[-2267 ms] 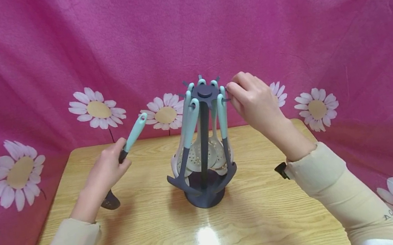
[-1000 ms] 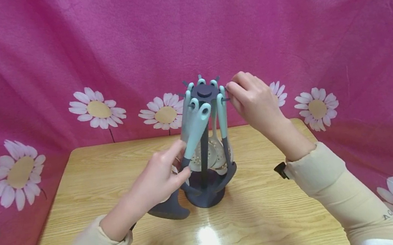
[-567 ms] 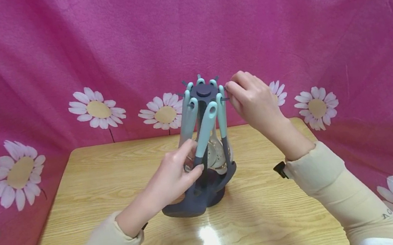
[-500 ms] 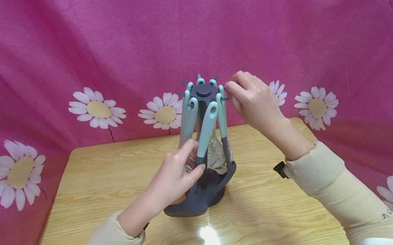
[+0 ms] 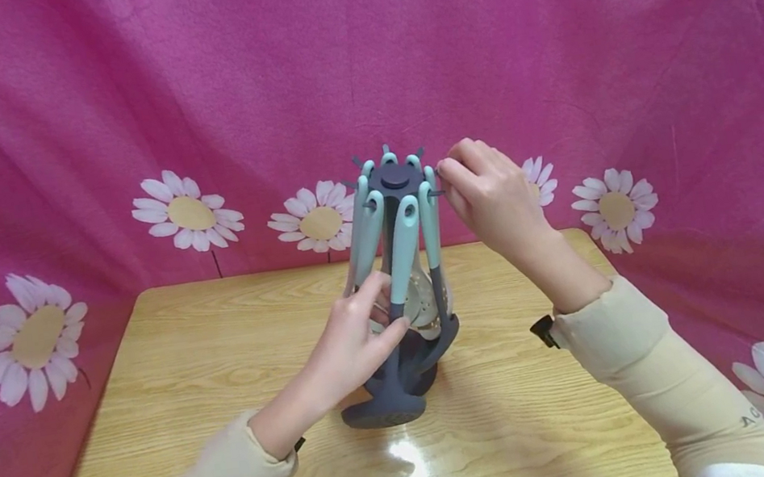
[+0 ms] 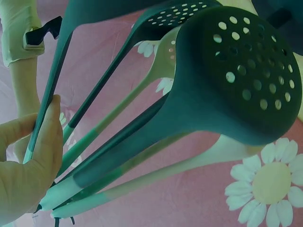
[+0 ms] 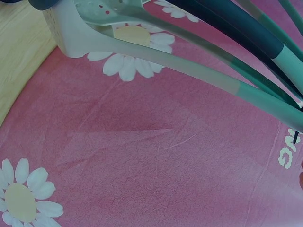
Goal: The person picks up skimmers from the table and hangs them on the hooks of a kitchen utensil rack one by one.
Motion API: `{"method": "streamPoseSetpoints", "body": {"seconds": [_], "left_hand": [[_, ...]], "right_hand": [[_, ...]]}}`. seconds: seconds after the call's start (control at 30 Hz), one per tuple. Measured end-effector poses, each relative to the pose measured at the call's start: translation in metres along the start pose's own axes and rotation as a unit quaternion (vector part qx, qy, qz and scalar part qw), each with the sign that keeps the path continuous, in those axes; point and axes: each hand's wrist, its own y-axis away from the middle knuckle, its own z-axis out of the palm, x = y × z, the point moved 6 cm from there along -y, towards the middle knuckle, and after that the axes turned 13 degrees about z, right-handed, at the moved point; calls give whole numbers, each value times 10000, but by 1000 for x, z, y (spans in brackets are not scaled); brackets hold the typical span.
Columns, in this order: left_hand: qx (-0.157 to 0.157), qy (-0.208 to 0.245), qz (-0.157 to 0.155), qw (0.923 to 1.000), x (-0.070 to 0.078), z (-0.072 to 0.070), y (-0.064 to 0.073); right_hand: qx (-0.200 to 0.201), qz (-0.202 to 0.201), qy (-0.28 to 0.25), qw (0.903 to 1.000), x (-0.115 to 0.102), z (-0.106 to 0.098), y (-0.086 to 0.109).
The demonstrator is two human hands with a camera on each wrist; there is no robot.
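In the head view my left hand (image 5: 353, 344) pinches the dark neck of a mint-handled kitchen utensil (image 5: 403, 256). Its broad dark head points down toward me; its exact kind is unclear. The holed handle end stands before the top of a dark utensil rack (image 5: 394, 178); whether it touches a hook is hidden. My right hand (image 5: 496, 190) pinches a hook at the rack's right side with thumb and finger. In the left wrist view a dark skimmer (image 6: 251, 78) hangs beside the held utensil. A pale utensil (image 7: 165, 61) hangs in the right wrist view, where only a fingertip shows.
Several other mint-handled utensils, dark and beige, hang around the rack, such as one dark utensil (image 5: 439, 287) at the front right. The rack stands on a wooden table (image 5: 225, 375) before a pink cloth (image 5: 258, 85) with daisies.
My left hand has carried the utensil from the left to the rack's front, and its handle now stands more upright. The utensil's head has swung right. The right hand has stayed on the hook.
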Motion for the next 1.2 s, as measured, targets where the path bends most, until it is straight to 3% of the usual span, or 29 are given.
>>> {"method": "streamPoseSetpoints", "body": {"seconds": [0.67, 1.2], "left_hand": [[493, -342, -246, 9979, -13, 11, 1], [900, -455, -93, 9949, -22, 15, -1]], "right_hand": [[-118, -120, 14, 9999, -1, 0, -1], [-52, -107, -29, 9999, -1, 0, -1]]}}
